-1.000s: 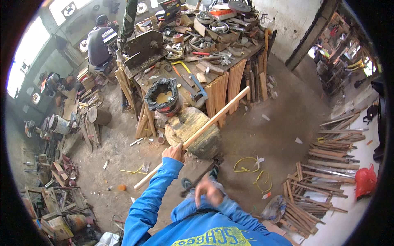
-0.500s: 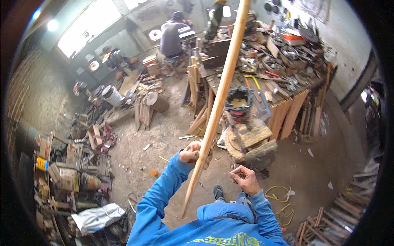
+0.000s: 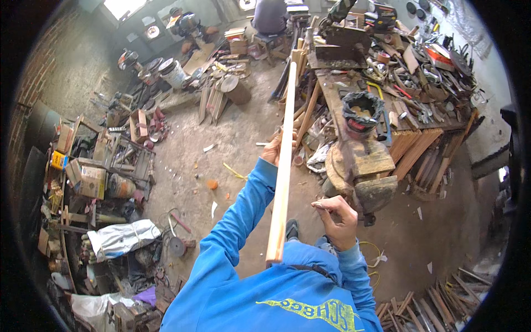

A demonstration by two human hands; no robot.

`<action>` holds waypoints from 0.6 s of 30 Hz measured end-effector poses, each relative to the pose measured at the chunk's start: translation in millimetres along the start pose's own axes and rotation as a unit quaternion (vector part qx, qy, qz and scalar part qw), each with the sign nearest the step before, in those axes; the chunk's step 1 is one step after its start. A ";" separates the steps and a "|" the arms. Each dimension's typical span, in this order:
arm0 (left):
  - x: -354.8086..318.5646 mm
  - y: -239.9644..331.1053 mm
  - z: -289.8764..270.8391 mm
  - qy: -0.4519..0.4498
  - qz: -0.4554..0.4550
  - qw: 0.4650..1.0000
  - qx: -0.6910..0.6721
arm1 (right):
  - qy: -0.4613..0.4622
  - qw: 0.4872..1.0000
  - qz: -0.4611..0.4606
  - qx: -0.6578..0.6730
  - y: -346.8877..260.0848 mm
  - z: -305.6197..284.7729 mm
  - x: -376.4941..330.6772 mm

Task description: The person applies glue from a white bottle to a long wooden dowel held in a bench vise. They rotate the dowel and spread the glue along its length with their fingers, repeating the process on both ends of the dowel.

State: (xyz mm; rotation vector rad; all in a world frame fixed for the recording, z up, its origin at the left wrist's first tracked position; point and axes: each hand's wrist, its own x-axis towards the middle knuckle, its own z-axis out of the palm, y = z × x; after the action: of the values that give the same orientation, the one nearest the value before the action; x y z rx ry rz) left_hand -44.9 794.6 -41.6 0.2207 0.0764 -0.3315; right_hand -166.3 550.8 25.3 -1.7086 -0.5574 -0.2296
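A long, pale wooden pole [image 3: 284, 182] stretches away from my chest, with its squared near end close to my blue sweater. My left hand [image 3: 272, 148] is closed around it from the left side, partly hidden behind the wood. Off to the right of the pole is my right hand [image 3: 338, 220], its thumb and forefinger pinched together at a tiny thing too small to name. The right hand does not touch the pole. Just beyond that hand stands a rough wooden block [image 3: 370, 160], cut into pieces on top.
A bucket lined with a black bag [image 3: 362, 110] stands behind the block. To the right is a workbench [image 3: 334, 99] heaped with tools and scraps, with boards leaning below. Wood pieces and a white sack [image 3: 124, 238] line the left. A seated person [image 3: 269, 16] is at the back.
The pole has turned from slanting up to the right to pointing nearly straight ahead, its far end lower. My left hand still grips it. My right hand stays pinched, and the view has shifted.
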 end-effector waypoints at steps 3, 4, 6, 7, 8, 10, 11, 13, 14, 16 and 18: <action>-5.4 -7.0 -31.6 -0.022 -0.005 0.999 -0.029 | -0.016 0.999 -0.031 0.001 -13.3 3.1 1.5; -6.7 -10.0 -38.8 -0.039 -0.008 0.997 -0.061 | -0.018 0.999 -0.045 -0.009 -18.1 3.7 1.8; -9.3 -9.4 -45.9 -0.023 0.003 0.999 -0.024 | -0.051 0.997 -0.057 -0.004 -28.4 3.7 2.3; -11.4 -9.1 -46.6 -0.027 0.001 0.999 -0.030 | -0.056 0.995 -0.077 -0.021 -33.7 2.9 2.0; -13.8 -9.0 -45.9 0.030 0.016 0.999 0.038 | -0.071 0.992 -0.096 -0.048 -38.3 1.7 2.0; -18.0 -8.2 -42.0 0.105 0.031 0.986 0.125 | -0.129 0.970 -0.174 -0.109 -42.8 -4.8 4.7; -18.0 -8.9 -39.6 0.166 0.041 0.969 0.179 | -0.137 0.973 -0.167 -0.086 -41.8 -8.2 7.7; -21.6 -11.9 -35.5 0.237 0.013 0.952 0.195 | -0.132 0.977 -0.163 -0.041 -36.4 -14.2 13.8; -23.8 -15.7 -33.3 0.287 0.011 0.933 0.218 | -0.116 0.981 -0.158 -0.001 -34.1 -16.4 14.5; -43.1 -30.2 -29.9 0.294 0.022 0.926 0.235 | -0.046 0.985 -0.145 0.083 -27.1 -18.3 15.8; -66.1 -36.8 -23.0 0.340 0.061 0.810 0.474 | 0.035 0.989 -0.111 0.089 -21.6 -26.2 13.2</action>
State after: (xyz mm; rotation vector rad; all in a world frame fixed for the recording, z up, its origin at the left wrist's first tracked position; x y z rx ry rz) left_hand -120.3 786.6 -64.1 1.3415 0.6124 -0.1184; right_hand -161.4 531.2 55.7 -1.4608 -0.6960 -0.3853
